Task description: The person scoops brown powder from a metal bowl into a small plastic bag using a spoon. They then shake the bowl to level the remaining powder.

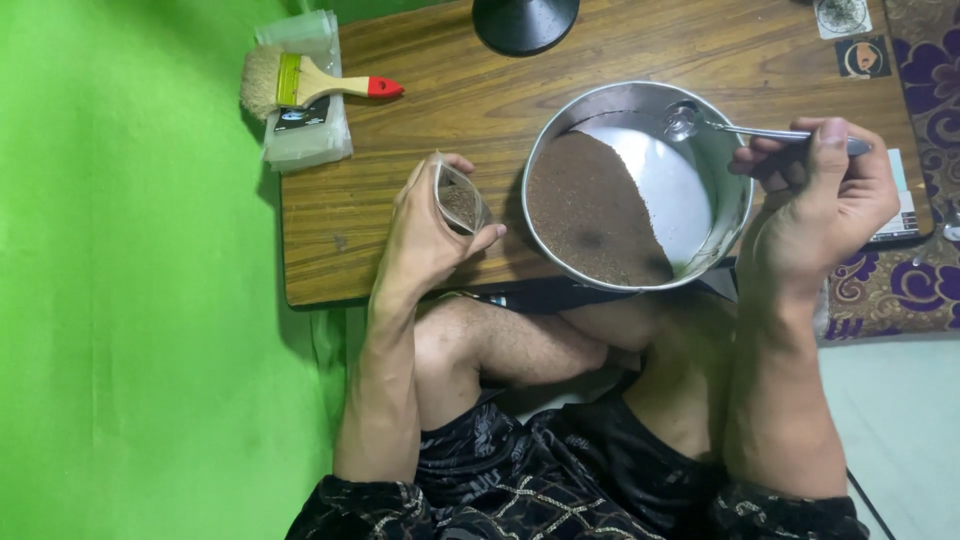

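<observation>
Item: small clear pouch [459, 200], part-filled with brown powder, fingers of left hand [425, 235] clamped round it, at table's [420, 90] front edge, left of steel bowl [640, 185]. Right hand [825, 195] pinched an empty spoon [745, 128], handle crosswise, over bowl's far rim.

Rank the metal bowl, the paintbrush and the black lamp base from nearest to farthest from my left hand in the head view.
From the left hand:
1. Metal bowl, just to its right on the table.
2. Paintbrush, at the table's far left corner, lying on a stack of clear bags.
3. Black lamp base, at the far edge.
</observation>
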